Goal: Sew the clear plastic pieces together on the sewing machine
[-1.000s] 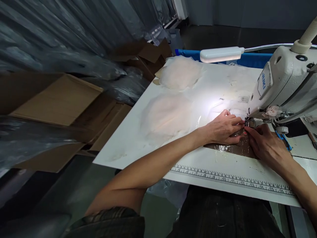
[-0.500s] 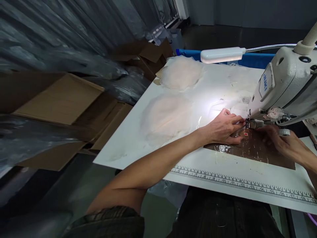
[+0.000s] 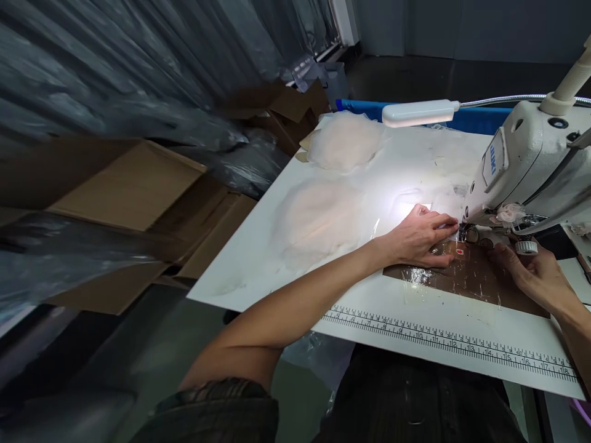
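Observation:
Beside the presser foot of a white sewing machine, my left hand lies with its fingers stretched toward the needle area and the thumb apart. It rests by pale sheer fabric and over a brown plate covered in clear tape. To the right of the foot, my right hand has its fingers curled, thumb tip near the plate's back edge. What its fingers hold, if anything, is hidden. A white ridged knob overlaps that hand.
Two sheer, pale pink fabric pieces lie on the white table, left of the machine. A lamp on a flexible neck hangs above. A printed ruler follows the front edge. Open cardboard boxes and plastic stand at left.
My right hand has drawn slightly right, away from the presser foot. My left hand keeps its place beside the foot. The whole view has shifted a little.

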Demonstrator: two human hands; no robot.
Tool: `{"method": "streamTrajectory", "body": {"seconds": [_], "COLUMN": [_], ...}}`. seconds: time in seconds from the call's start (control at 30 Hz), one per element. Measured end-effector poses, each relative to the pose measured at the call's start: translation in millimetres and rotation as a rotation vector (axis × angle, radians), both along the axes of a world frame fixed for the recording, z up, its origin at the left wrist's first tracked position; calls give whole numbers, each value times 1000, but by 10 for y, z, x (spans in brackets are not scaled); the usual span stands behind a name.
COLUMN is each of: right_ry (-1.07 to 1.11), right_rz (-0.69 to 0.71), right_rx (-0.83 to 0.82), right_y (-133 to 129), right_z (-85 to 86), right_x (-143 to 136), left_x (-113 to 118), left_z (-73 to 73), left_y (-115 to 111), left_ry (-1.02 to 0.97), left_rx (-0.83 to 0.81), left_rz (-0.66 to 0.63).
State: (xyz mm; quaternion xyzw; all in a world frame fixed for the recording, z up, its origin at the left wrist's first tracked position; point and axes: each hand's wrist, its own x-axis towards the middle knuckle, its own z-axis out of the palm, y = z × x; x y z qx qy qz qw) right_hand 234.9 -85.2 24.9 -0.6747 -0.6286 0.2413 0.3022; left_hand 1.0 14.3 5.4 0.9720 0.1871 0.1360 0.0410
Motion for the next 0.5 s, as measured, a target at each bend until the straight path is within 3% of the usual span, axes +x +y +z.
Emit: {"method": "streamTrajectory", "body": {"seconds": [0.2, 0.37, 0.5], "right_ry": [208, 91, -45], "right_rz": [-102, -165, -178], "right_rx": [-40, -33, -9], "right_y": [36, 35, 25], "right_z": [-86, -135, -141], "right_x": [-12, -12, -24], "left_x": [-10, -13, -61], "left_z": [0, -6, 88], "left_y": [-11, 46, 202], "left_ry": [13, 99, 125], "left_rx": [-53, -176, -259], "left_rz": [43, 72, 15]}}
